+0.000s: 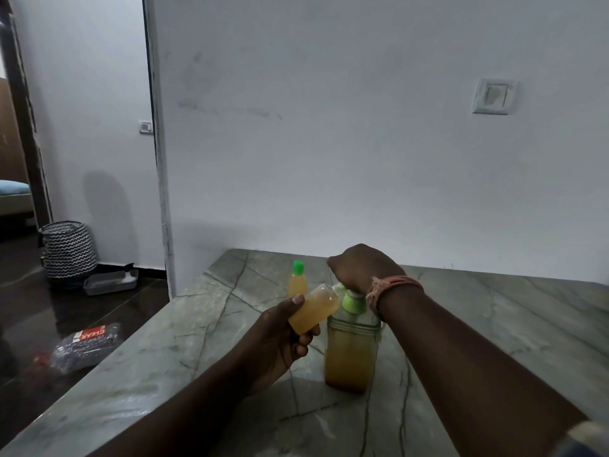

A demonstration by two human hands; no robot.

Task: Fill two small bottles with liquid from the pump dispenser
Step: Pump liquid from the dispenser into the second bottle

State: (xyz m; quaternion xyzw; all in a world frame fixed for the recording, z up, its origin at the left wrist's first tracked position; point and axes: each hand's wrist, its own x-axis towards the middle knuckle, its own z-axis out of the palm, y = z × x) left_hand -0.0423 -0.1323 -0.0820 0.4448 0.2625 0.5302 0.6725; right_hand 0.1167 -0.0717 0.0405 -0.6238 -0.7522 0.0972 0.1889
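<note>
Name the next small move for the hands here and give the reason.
Probably ease the right hand off the pump dispenser and tip the held bottle upright. The bottle in the left hand looks almost full of yellow liquid and has no cap on, while the other small bottle already stands capped on the counter.

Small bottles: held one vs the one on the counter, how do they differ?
The held bottle is tilted, its mouth toward the pump dispenser, gripped in the left hand; the standing bottle is upright on the counter, untouched. The standing bottle has a green cap; the held bottle shows none. Both are small, clear, and hold yellowish liquid. The right hand rests on the pump.
</note>
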